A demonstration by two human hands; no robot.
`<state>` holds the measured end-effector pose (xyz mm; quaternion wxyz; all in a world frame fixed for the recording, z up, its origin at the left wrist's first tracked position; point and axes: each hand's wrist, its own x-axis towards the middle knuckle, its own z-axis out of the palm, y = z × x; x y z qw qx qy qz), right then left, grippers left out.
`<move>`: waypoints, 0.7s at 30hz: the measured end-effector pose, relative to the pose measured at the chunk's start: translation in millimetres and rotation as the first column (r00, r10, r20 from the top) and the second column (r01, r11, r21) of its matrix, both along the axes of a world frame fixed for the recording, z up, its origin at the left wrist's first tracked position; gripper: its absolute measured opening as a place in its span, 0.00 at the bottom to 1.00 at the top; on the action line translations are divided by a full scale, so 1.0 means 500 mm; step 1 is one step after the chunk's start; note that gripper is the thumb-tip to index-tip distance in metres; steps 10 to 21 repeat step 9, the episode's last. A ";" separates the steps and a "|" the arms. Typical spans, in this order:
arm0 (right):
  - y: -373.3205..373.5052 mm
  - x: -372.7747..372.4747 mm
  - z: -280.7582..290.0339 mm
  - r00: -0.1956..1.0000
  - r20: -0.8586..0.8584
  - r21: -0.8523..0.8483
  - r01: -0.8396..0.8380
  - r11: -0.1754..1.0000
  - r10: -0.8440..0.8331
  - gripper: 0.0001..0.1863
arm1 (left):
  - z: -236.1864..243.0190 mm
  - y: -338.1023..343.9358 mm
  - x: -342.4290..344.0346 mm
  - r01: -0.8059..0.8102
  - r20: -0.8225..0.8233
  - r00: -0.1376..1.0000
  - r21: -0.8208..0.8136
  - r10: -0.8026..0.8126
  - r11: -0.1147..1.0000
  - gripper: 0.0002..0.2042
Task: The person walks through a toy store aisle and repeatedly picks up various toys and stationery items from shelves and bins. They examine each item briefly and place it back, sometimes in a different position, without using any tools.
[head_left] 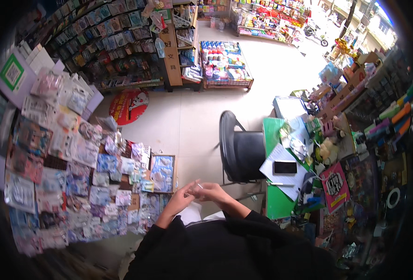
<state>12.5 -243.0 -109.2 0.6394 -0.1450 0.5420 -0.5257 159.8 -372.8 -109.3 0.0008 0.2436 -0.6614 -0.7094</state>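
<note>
My left hand [181,197] and my right hand [213,192] meet in front of my body, fingers bent inward and close together. Between the fingertips shows a small pale, thin thing [199,185], too tiny and blurred to name. Both forearms come out of black sleeves. Left of my hands is a shallow box [175,173] with blue-and-white packets. White papers or cloth [191,213] show just below the hands, partly hidden by them.
Many small plastic-wrapped packets [99,196] cover the left display. A black chair [244,156] stands at the green table [274,205], which bears a phone [285,167] and papers [276,158]. A rack of bottles [225,63] and a round red floor sticker [128,106] lie farther off.
</note>
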 end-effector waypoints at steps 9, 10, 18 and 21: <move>-0.335 -0.203 -0.051 0.871 0.288 0.010 0.413 0.910 -0.399 0.20 | 0.023 -0.376 -0.223 -0.209 -0.005 0.963 0.615 0.269 0.760 0.24; -0.335 -0.203 -0.051 0.871 0.288 0.010 0.413 0.910 -0.399 0.20 | 0.023 -0.376 -0.223 -0.209 -0.005 0.963 0.615 0.269 0.760 0.24; -0.335 -0.203 -0.051 0.871 0.288 0.010 0.413 0.910 -0.399 0.20 | 0.023 -0.376 -0.223 -0.209 -0.005 0.963 0.615 0.269 0.760 0.24; -0.335 -0.203 -0.051 0.871 0.288 0.010 0.413 0.910 -0.399 0.20 | 0.023 -0.376 -0.223 -0.209 -0.005 0.963 0.615 0.269 0.760 0.24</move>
